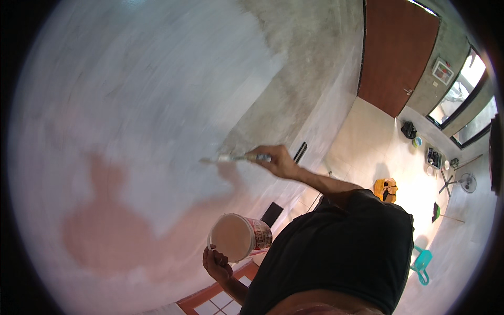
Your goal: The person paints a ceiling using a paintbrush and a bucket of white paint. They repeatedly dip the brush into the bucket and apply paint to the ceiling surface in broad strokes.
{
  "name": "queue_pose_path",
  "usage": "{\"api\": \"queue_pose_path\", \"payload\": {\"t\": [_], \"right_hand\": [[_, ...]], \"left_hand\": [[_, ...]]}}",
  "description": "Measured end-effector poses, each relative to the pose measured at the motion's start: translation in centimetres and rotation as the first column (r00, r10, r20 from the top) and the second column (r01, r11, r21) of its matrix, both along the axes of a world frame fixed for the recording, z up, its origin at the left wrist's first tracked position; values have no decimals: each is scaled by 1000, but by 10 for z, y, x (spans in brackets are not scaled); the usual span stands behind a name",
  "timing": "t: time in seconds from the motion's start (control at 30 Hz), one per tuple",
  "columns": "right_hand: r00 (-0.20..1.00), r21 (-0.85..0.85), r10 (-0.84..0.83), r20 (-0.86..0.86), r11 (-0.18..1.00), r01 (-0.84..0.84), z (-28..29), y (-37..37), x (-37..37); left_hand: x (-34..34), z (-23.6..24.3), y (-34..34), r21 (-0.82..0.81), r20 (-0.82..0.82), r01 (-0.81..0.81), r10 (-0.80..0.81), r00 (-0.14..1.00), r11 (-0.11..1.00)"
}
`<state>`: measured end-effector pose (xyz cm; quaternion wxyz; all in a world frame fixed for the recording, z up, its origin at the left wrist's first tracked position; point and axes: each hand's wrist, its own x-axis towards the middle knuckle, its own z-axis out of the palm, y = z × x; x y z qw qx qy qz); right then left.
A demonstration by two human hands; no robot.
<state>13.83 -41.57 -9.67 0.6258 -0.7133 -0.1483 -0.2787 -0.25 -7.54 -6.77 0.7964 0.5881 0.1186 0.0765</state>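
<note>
Head view, listed left to right; landmark: one round white plastic bucket (261, 234) with a printed side.

Wall (131, 63): broad, whitish-grey, with a bare grey-brown patch above the bucket; fills the area left of and above it.
Shadow (110, 220): reddish, head-and-shoulders shape, on the wall left of the bucket.
Left hand (216, 264): at the bucket's lower-left rim, fingers curled in and holding the bucket there. Bucket tilted, mouth toward the wall, inside pale peach; paint or bare inner surface, cannot tell.
Paintbrush (232, 157), slim, pale ferrule, bristles blurred: above the bucket, pointing left; contact with the wall cannot be told.
Right hand (277, 161): above and right of the bucket, fingers closed around the paintbrush's handle.
Flat dark rectangular panel (272, 214): just above right of the bucket.
Orange-yellow bag-like item (386, 190): on the floor, well right of the bucket.
Reddish-brown door (399, 52): far above right of the bucket.
Teal plastic stool (422, 260): far right of the bucket.
</note>
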Motion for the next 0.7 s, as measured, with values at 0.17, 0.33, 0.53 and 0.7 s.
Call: {"api": "queue_pose_path", "payload": {"t": [0.17,0.33,0.53,0.7], "right_hand": [[943,161,-321,-90,930,332,-27,-109,71],[684,241,-721,-110,648,722,-13,-173,84],[665,35,-741,-95,665,746,-2,-66,78],[920,83,-381,88,924,374,7,63,7]], "left_hand": [[-1,-2,-2,-45,-18,-10,9,1000,999],[-4,-11,-2,-10,-22,9,-9,1000,1000],[-4,0,-11,15,-42,23,-22,999,1000],[-11,-8,-7,-7,-44,-39,39,998,999]]}}
